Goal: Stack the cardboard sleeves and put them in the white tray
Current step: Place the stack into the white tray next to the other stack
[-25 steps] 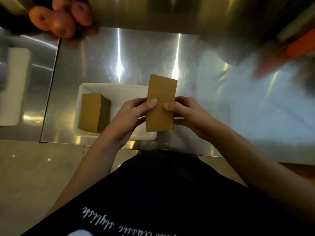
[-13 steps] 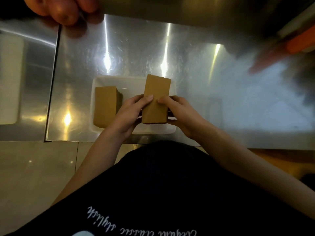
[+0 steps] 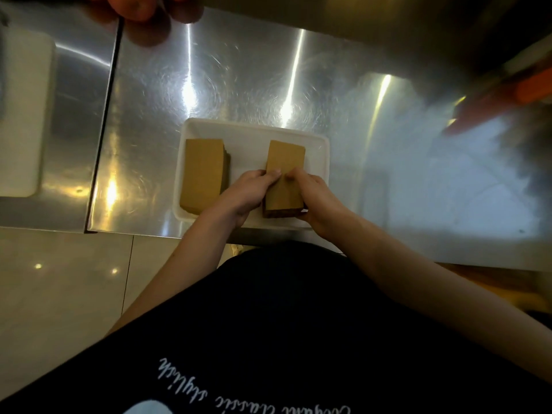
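Note:
A white tray (image 3: 251, 128) lies on the steel counter in front of me. In its left half sits a stack of brown cardboard sleeves (image 3: 201, 171). A second stack of cardboard sleeves (image 3: 285, 162) is in the tray's right half, low over or on its floor. My left hand (image 3: 248, 194) grips that second stack on its left side and my right hand (image 3: 313, 198) grips it on its right, thumbs pressed on the top sleeve. The near ends of the tray are hidden by my hands.
The steel counter (image 3: 239, 70) reaches far and right; its front edge is just behind my hands. A seam separates a left counter section holding a white board (image 3: 24, 115). Reddish round fruit (image 3: 137, 7) sits at the far edge. An orange object (image 3: 534, 88) is at far right.
Both hands lowered the second stack of sleeves from above the tray's right edge down into the tray's right half. The first stack has not moved in the tray.

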`<state>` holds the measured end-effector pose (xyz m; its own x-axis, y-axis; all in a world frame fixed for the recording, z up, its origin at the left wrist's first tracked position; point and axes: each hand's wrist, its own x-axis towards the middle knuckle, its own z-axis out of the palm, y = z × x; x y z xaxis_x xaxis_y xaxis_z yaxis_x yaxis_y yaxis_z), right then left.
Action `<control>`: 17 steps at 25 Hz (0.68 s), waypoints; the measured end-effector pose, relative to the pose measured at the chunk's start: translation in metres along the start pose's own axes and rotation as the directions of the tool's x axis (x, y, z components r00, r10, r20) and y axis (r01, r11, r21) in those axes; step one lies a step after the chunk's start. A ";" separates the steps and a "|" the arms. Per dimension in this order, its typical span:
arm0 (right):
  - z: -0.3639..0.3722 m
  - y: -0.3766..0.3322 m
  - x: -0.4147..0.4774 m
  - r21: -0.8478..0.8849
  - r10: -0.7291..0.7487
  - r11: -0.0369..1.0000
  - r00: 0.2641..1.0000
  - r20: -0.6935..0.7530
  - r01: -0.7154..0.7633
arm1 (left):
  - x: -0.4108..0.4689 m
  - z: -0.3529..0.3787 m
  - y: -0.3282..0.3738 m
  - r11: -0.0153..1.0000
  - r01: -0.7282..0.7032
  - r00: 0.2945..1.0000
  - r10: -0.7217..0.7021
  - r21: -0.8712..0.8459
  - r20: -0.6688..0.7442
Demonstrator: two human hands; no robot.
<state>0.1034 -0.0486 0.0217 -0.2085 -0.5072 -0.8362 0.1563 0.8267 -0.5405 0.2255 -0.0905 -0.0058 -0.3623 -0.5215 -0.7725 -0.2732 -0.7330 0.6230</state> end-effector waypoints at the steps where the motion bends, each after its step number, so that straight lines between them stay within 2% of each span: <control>1: 0.001 -0.001 0.001 -0.001 0.002 1.000 1.000 -0.006 -0.002 | 0.002 0.000 0.000 1.000 0.005 1.000 -0.005 0.016 -0.004; 5: 0.003 -0.007 0.003 -0.006 0.009 1.000 1.000 -0.009 -0.009 | 0.008 0.002 0.000 0.995 -0.006 0.999 0.010 0.096 -0.035; 12: 0.007 -0.007 0.008 -0.044 0.069 0.997 0.997 -0.025 -0.070 | 0.011 0.006 -0.004 0.989 -0.038 0.994 0.053 0.140 -0.099; 17: 0.006 -0.006 0.008 -0.072 0.036 0.997 0.998 -0.052 -0.040 | 0.010 0.010 -0.007 0.987 -0.049 0.991 0.067 0.152 -0.113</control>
<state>0.1063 -0.0591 0.0174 -0.2523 -0.4638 -0.8492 0.0949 0.8615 -0.4988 0.2152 -0.0866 -0.0165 -0.2772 -0.6152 -0.7380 -0.3869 -0.6316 0.6718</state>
